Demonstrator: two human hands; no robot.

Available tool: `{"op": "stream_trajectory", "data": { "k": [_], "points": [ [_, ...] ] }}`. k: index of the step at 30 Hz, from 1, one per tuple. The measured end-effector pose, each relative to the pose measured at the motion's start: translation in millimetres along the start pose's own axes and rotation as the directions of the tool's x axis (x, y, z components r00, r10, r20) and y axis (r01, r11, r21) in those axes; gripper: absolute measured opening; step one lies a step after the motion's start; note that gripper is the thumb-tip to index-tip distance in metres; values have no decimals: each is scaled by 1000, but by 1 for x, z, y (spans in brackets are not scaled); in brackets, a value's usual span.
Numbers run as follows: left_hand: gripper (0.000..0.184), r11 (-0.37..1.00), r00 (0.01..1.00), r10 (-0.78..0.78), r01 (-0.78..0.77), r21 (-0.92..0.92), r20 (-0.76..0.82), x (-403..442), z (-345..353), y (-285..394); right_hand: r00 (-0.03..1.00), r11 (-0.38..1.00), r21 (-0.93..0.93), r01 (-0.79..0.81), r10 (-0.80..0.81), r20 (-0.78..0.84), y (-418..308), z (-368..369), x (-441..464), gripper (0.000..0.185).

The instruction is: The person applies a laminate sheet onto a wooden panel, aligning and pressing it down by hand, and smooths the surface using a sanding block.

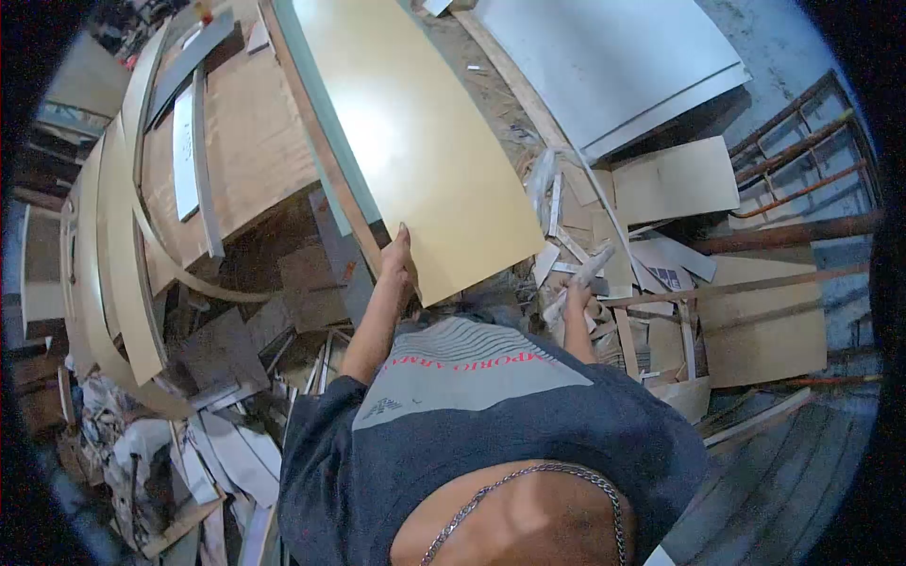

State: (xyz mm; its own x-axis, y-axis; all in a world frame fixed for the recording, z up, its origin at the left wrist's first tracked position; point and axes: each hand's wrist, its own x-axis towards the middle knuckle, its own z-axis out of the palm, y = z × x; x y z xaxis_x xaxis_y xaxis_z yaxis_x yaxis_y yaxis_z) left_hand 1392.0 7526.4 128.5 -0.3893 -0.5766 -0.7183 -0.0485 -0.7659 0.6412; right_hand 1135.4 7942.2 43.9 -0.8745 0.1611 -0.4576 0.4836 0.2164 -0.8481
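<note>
A long, glossy yellow panel (pixel 453 179) slants down from the top of the view to just in front of my torso. At its lower left edge my left hand (pixel 398 262) grips it, thumb on the upper face. Green boards (pixel 342 179) with a brown edge strip run along the panel's left side. To the right, apart from the panel, my right hand (pixel 576 294) is closed round a whitish crumpled thing (pixel 593 266), perhaps a cloth or glove. Scraps and offcuts lie around and below that hand.
A plywood board (pixel 255 141) with strips on it lies at the left, beside curved yellow strips (pixel 118 245). White sheets (pixel 604 66) are at the upper right. A rusty metal frame (pixel 802 141) stands far right. Scrap pieces (pixel 226 448) litter the lower left.
</note>
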Motion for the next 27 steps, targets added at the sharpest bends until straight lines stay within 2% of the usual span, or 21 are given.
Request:
{"op": "stream_trajectory", "data": {
  "k": [1,2,3,4,5,7,8,9,11,12,15,16,17,19,20,22,23,25,26,27],
  "points": [
    [64,1000,1000,0,0,-1,10,4,2,5,1000,1000,3,6,-6,-8,-5,3,-2,51],
    [63,991,995,-76,82,-107,62,3,4,4,984,949,-306,74,-119,-132,-9,5,-8,54],
    [62,963,982,-152,173,-208,113,1,3,2,943,798,-596,84,-256,-211,-12,1,-14,58],
    [55,976,985,-20,56,-212,169,29,-10,-17,974,876,-464,132,-201,-103,6,-9,11,60],
    [55,975,986,-34,68,-213,161,27,-5,-18,990,938,-317,137,-142,6,28,-20,37,62],
    [46,942,998,-50,64,-331,49,8,10,-10,964,862,-433,263,-221,147,-11,-20,3,64],
    [39,961,999,-35,25,-274,-30,4,14,-4,962,819,-505,273,-238,133,-22,-18,-9,61],
    [39,962,999,-31,20,-271,-39,1,14,-5,963,821,-502,271,-232,139,-28,-16,-20,61],
    [37,998,991,34,-40,-46,-130,-1,15,0,953,771,-565,295,-279,118,-43,-11,-44,58],
    [37,986,992,-83,68,-150,-96,13,8,-7,985,862,-477,169,-137,100,-68,-7,-72,58],
    [40,994,999,14,-18,-109,-38,66,-11,-39,994,906,-407,112,-97,58,-81,1,-92,62],
    [37,962,999,-25,37,-269,47,44,-2,-29,988,885,-440,154,-152,41,-74,2,-82,63],
    [37,961,999,-28,38,-275,40,13,7,-11,978,859,-475,193,-206,24,-66,3,-70,64],
    [36,978,1000,-4,4,-208,3,-52,22,24,922,739,-567,363,-373,105,-54,-2,-36,63],
    [36,977,1000,-14,12,-211,-7,-66,24,29,924,734,-576,360,-366,112,-64,1,-34,63],
    [33,988,991,130,-131,-78,-18,-82,23,30,924,600,-734,318,-369,98,-101,6,-36,65],
    [33,989,991,129,-130,-76,-22,-72,12,18,925,600,-734,317,-366,101,-114,10,-37,65],
    [40,974,984,174,-168,153,-24,-37,-12,-8,886,655,-641,401,-455,90,-138,19,-34,62],
    [40,971,983,183,-179,161,-11,-44,-7,-1,886,665,-632,398,-457,77,-148,26,-35,62],
    [42,954,954,276,-258,151,-116,-58,-4,0,823,663,-551,507,-561,83,-156,33,-37,60]
  ]
}}
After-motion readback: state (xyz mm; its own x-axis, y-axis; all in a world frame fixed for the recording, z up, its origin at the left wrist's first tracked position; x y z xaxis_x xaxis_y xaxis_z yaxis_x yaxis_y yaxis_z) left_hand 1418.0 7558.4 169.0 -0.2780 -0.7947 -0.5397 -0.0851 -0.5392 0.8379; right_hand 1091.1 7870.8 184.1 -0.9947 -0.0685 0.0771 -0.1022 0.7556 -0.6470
